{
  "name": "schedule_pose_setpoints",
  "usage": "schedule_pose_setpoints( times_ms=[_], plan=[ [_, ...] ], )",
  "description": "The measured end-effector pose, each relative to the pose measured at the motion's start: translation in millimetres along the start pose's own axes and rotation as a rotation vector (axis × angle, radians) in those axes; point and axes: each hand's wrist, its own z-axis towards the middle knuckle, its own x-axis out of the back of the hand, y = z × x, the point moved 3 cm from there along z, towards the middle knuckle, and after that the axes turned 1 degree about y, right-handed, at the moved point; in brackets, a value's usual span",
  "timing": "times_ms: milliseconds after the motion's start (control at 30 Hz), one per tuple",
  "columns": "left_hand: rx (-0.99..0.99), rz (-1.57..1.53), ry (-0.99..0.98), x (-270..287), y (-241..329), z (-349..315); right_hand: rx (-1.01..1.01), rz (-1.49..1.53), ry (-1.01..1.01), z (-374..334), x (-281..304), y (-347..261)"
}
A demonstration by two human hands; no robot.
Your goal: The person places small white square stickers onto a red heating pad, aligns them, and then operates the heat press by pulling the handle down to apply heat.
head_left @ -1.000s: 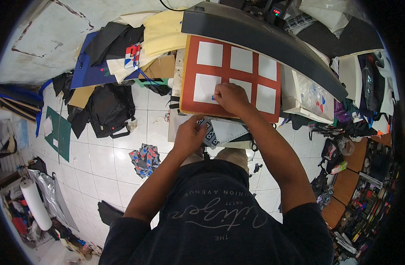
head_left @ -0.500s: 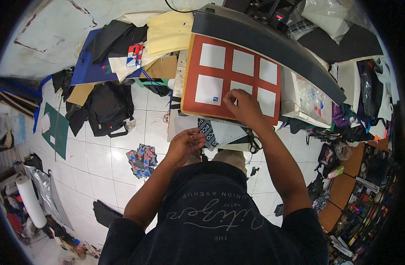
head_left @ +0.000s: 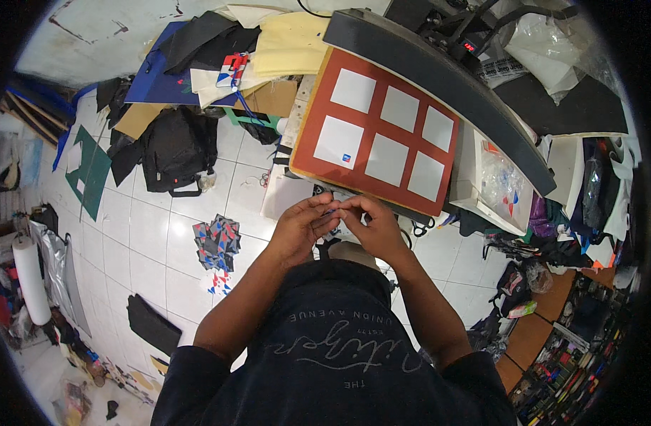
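My left hand [head_left: 303, 226] and my right hand [head_left: 372, 226] meet just in front of the near edge of the heat press's red pad [head_left: 379, 121]. Their fingertips are pinched together on something small and bluish, too tiny to name. Several white squares [head_left: 386, 157] lie in rows on the pad. On the near-left square [head_left: 337, 135], close to its lower right corner, sits a small blue and red sticker [head_left: 347, 158]. Behind the pad slants the press's raised dark upper plate [head_left: 439, 92]. My fingers partly hide the items below them near my lap.
A pile of patterned grey, red and blue pieces [head_left: 217, 243] lies on the tiled floor to the left, near a black backpack [head_left: 180, 150]. To the pad's right stands a white box [head_left: 482, 202] with plastic bags. Yellow sheets [head_left: 290, 42] are stacked beyond the pad's left.
My right hand has come back off the pad toward me and joined my left hand, fingertips together. The view has shifted slightly.
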Motion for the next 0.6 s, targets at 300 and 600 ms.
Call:
schedule_pose_setpoints(
  times_ms=[300,600],
  plan=[
    [-0.039,0.229,0.032,-33,-22,-10,0.131,-0.049,-0.122,-15,29,18],
    [-0.029,0.414,0.047,-49,-47,-11,0.11,-0.014,-0.264,-27,48,46]
  ],
)
